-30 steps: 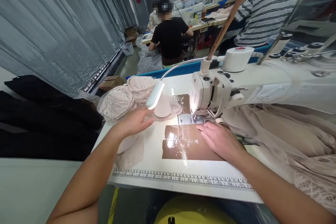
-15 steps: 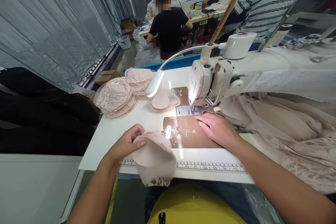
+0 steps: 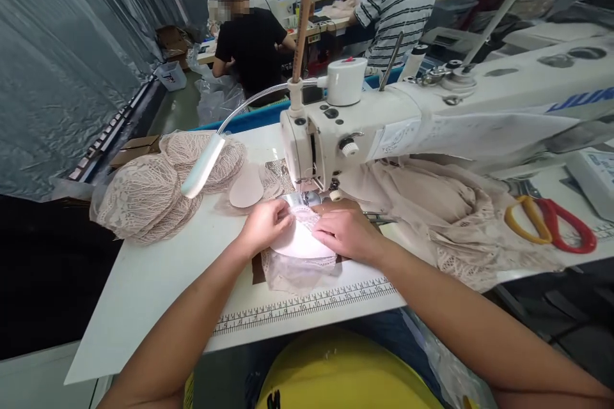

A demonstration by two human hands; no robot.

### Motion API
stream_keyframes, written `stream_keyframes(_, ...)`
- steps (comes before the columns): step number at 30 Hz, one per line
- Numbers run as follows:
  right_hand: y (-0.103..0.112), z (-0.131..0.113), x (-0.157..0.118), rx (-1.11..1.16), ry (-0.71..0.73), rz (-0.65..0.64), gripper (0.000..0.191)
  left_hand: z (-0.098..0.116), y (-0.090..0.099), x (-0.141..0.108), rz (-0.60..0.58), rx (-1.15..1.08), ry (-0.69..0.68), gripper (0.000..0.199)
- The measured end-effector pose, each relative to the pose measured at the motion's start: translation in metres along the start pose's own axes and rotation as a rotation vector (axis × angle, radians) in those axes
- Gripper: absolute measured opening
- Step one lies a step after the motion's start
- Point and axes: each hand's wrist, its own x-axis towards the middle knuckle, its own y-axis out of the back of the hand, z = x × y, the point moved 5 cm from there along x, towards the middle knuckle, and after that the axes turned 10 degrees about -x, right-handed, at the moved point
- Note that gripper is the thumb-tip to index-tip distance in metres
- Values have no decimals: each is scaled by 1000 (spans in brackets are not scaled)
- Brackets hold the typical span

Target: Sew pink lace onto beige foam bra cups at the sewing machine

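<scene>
A pale cup-shaped piece with lace (image 3: 300, 241) lies under the needle area of the white sewing machine (image 3: 311, 134). My left hand (image 3: 266, 225) grips its left edge, thumb and fingers pressed together. On the right side of the piece my right hand (image 3: 348, 230) rests with fingers close together, pressing it down; whether it pinches the fabric is hidden. Sheer lace hangs from the near side of the piece, over the brown plate (image 3: 258, 270). Left of the needle sits a smooth pale pad (image 3: 246, 185) with lace around it.
Stacked lace cups (image 3: 144, 195) lie at the left, below a lamp (image 3: 204, 166). Beige fabric (image 3: 432, 198) is heaped at the right, beside red and yellow scissors (image 3: 566, 225). A printed ruler (image 3: 307, 305) runs along the front edge. Two people sit beyond the machine.
The left hand has carried the cup piece right and forward, onto the plate at the needle. My right hand now rests on the piece. The view has turned right.
</scene>
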Motion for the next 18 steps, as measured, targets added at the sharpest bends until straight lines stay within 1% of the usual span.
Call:
stream_keyframes(4,0,-2,2,-57,-40,-14,30,-1,9,2,117,117,13,14)
stream_keyframes(6,-1,-3,3,-66,-48,-20,27,9,14,-2,184,208,-62,18)
stream_keyframes(7,-2,-2,3,-65,-50,-22,24,15,14,-6,186,241,-130,20)
stream_keyframes(8,-3,-1,3,-64,-57,-23,21,22,11,-9,158,254,-205,21)
stream_keyframes(9,-4,0,4,-63,-66,-18,18,28,6,-12,105,248,-272,22)
stream_keyframes(11,-5,2,4,-73,-88,8,14,35,-5,-17,-5,205,-353,23)
stream_keyframes(12,-5,3,4,-82,-99,20,13,36,-10,-19,-37,193,-369,24)
stream_keyframes(14,-6,4,5,-100,-115,20,14,36,-17,-20,-54,186,-385,26)
stream_keyframes(18,-9,5,7,-149,-128,-43,28,29,-22,-19,-101,204,-368,31)
